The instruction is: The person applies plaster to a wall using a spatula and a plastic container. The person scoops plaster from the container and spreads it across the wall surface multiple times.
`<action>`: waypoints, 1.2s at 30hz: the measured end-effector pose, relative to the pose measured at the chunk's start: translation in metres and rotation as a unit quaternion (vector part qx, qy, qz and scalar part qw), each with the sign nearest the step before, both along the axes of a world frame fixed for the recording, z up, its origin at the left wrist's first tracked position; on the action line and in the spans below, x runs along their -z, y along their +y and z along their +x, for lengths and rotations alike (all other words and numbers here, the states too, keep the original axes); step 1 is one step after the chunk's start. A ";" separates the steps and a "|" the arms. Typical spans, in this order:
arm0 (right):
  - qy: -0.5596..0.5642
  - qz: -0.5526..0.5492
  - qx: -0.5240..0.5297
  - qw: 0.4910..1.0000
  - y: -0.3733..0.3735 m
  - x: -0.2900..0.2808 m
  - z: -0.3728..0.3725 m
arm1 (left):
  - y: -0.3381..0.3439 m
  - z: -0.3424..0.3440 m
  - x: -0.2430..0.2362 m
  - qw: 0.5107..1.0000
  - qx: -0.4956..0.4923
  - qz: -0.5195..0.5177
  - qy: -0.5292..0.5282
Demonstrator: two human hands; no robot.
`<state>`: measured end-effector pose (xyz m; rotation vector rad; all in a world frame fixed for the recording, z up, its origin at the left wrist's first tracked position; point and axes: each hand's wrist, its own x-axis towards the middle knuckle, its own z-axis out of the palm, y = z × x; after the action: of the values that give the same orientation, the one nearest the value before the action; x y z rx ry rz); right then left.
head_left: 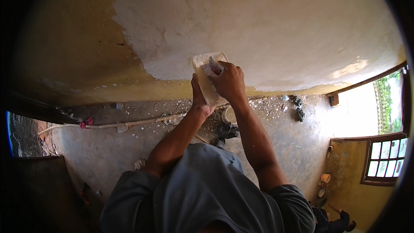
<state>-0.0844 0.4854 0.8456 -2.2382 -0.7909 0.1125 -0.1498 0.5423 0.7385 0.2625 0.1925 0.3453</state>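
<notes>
My left hand (200,97) grips a shallow, whitish, rectangular tray (205,87) from its left side and lower end, tilted up before the wall. Over the tray, my right hand (231,82) is closed round a small scraper-like tool with a reddish part (214,66) and pale smears; its working edge is partly hidden by the fingers. Both hands are close together, the right one partly covering the tray. Behind them rises a wall with a broad whitish coated area (267,30), ragged at its left edge against bare yellow-brown paint (82,34).
Below my arms stands a pale bucket (230,115) beside a dark bundle (227,130). A long pole (138,122) lies along the littered floor, with pink cloth (86,122) near its left end. Black plastic (298,108) lies right, near a bright opening. Another person (336,222) is at lower right.
</notes>
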 end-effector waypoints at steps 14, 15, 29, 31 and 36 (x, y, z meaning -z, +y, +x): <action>0.045 -0.035 -0.008 0.998 0.000 -0.005 0.000 | -0.005 0.003 0.001 0.999 -0.017 0.009 0.027; 0.047 -0.038 -0.006 0.998 0.001 -0.006 0.000 | -0.004 0.002 0.000 1.000 -0.018 0.005 0.025; -0.059 -0.061 0.056 0.995 -0.010 -0.004 0.017 | 0.001 -0.003 -0.009 0.998 -0.046 0.008 0.029; -0.044 -0.083 0.062 0.994 -0.008 -0.006 0.021 | 0.002 -0.004 -0.003 0.999 -0.044 0.003 0.007; -0.053 -0.075 0.055 0.994 -0.009 -0.001 0.025 | 0.001 -0.006 -0.004 1.000 -0.026 -0.007 0.000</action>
<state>-0.0598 0.4760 0.8466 -2.4416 -0.7339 0.0006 -0.1554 0.5436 0.7427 0.2446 0.2028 0.3951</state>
